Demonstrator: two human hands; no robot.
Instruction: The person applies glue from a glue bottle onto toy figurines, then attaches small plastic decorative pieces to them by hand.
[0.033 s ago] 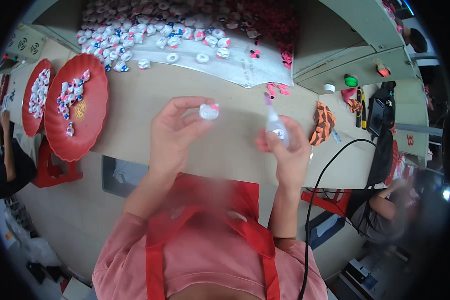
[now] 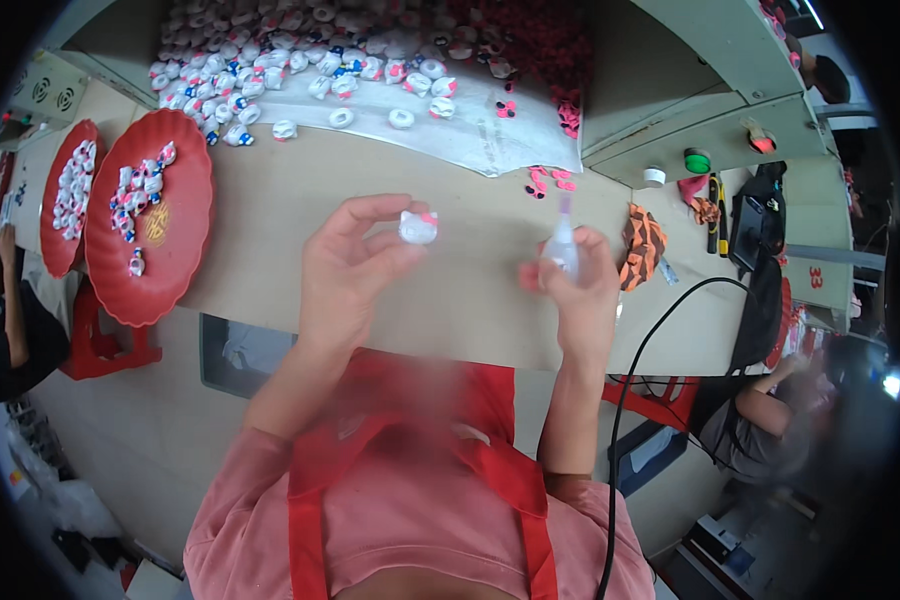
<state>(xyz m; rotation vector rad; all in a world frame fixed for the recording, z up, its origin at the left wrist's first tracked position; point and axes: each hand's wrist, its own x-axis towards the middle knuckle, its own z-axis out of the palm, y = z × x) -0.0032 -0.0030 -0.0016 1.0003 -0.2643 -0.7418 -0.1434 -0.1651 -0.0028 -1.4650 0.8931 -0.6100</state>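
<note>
— What are my hands doing?
— My left hand [image 2: 342, 270] pinches a small white cat-head figure [image 2: 418, 227] with a pink bow between thumb and fingertips, above the beige table [image 2: 270, 230].
— And the other?
— My right hand [image 2: 580, 285] is wrapped around a small clear squeeze bottle [image 2: 562, 243], nozzle upward, beside the figure.

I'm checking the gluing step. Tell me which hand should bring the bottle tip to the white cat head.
Probably the right hand: it already grips the small bottle, tip up, beside the white cat head pinched in the left hand.
</note>
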